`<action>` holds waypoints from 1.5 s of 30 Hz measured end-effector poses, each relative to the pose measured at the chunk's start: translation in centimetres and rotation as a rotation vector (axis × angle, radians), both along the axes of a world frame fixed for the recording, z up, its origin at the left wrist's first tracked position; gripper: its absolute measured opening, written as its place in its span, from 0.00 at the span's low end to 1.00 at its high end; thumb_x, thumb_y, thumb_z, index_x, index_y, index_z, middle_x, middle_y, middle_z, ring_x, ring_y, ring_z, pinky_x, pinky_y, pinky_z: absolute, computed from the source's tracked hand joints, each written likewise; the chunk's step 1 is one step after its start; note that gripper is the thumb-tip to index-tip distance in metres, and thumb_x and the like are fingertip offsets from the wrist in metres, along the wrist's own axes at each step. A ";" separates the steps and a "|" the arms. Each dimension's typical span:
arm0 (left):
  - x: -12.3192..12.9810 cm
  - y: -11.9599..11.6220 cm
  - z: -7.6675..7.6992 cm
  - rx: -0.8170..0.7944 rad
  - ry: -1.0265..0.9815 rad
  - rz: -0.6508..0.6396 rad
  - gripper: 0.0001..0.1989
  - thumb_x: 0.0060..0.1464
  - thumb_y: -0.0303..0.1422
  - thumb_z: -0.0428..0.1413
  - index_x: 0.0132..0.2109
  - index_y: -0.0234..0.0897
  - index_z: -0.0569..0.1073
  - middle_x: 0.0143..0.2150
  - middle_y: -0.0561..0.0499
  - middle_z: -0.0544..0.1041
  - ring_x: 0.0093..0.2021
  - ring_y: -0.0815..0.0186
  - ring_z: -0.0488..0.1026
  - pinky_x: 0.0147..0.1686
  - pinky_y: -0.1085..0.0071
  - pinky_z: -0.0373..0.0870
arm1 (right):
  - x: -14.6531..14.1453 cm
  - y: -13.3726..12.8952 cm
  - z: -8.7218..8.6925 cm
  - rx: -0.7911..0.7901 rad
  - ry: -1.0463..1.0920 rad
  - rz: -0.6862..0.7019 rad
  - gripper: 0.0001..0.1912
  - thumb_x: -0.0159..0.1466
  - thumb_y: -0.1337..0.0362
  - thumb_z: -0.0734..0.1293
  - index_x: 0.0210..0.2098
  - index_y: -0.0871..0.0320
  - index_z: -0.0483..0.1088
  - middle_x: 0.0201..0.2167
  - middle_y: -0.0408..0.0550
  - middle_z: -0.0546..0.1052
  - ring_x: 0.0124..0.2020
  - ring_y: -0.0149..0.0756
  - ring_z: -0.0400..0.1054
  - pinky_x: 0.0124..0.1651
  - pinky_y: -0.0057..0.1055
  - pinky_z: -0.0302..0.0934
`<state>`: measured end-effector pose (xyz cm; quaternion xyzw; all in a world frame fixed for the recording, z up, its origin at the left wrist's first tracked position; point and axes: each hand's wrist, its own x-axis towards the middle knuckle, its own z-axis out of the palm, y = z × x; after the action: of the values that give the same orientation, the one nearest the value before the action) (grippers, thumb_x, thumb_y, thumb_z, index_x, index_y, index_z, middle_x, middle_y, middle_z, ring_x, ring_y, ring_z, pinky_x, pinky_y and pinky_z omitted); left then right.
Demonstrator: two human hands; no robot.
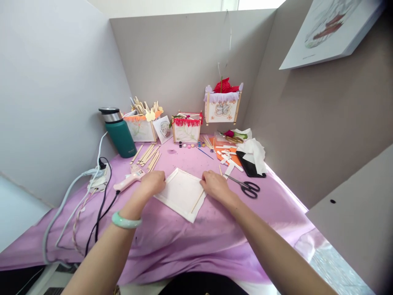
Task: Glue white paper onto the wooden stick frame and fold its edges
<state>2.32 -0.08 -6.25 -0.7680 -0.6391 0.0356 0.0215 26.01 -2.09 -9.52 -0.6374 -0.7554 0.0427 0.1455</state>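
A white sheet with raised, folded edges (181, 192) lies flat on the purple cloth, turned at an angle. One thin wooden stick (197, 203) runs along its right edge. My left hand (153, 182) rests at the sheet's left edge, fingers curled; what they hold, if anything, is hidden. At the right corner my right hand (213, 183) has its fingers pressed together on the edge by the stick's upper end. A pink glue gun (130, 180) lies just left of my left hand. Black-handled scissors (248, 188) lie right of my right hand.
Wooden sticks (149, 155), a green bottle (120, 137) and decorated paper boxes (186, 132) stand or lie toward the back. Another lantern-like box (222, 107) hangs there. Cables and a power strip (100, 178) are at left; white strips (230, 159) and a black tray (251, 166) at right.
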 end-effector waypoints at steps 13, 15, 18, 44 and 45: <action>5.0 2.3 3.1 0.316 -0.198 -0.213 0.12 0.57 0.33 0.51 0.46 0.37 0.73 0.46 0.45 0.75 0.46 0.59 0.72 0.44 0.66 0.66 | 2.1 -4.6 0.4 0.121 0.109 -0.187 0.07 0.64 0.63 0.61 0.36 0.58 0.69 0.32 0.48 0.77 0.33 0.38 0.70 0.33 0.31 0.52; 4.3 0.2 1.3 0.320 -0.263 -0.243 0.09 0.58 0.31 0.50 0.41 0.37 0.74 0.42 0.47 0.76 0.43 0.62 0.72 0.43 0.67 0.67 | 2.6 -5.4 -0.4 0.203 0.125 -0.032 0.07 0.65 0.62 0.62 0.35 0.57 0.69 0.34 0.46 0.75 0.34 0.36 0.69 0.35 0.30 0.54; 2.7 -3.2 -2.0 0.320 -0.447 -0.364 0.06 0.57 0.28 0.52 0.37 0.36 0.74 0.38 0.48 0.75 0.42 0.63 0.71 0.43 0.68 0.67 | 2.7 -6.1 -1.7 0.298 0.115 0.213 0.05 0.65 0.63 0.64 0.35 0.57 0.70 0.37 0.47 0.73 0.37 0.34 0.67 0.37 0.29 0.56; 3.0 -9.3 -5.0 0.420 -0.275 -0.429 0.06 0.60 0.29 0.49 0.39 0.36 0.71 0.38 0.47 0.73 0.40 0.60 0.66 0.41 0.61 0.61 | 1.5 -7.7 -2.8 0.447 0.022 0.413 0.07 0.66 0.63 0.64 0.35 0.60 0.69 0.36 0.49 0.72 0.38 0.36 0.61 0.40 0.34 0.51; 3.1 -9.3 -5.1 0.424 -0.276 -0.439 0.07 0.61 0.29 0.49 0.38 0.36 0.72 0.38 0.48 0.73 0.40 0.60 0.66 0.41 0.61 0.61 | 1.3 -7.7 -2.9 0.453 0.019 0.415 0.06 0.66 0.63 0.64 0.35 0.59 0.69 0.36 0.48 0.72 0.38 0.36 0.60 0.39 0.34 0.50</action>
<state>5.40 -9.40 -11.33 -0.8634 -0.4483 -0.2082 0.1011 27.34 -9.80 -12.43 -0.4206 -0.8583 -0.0917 0.2792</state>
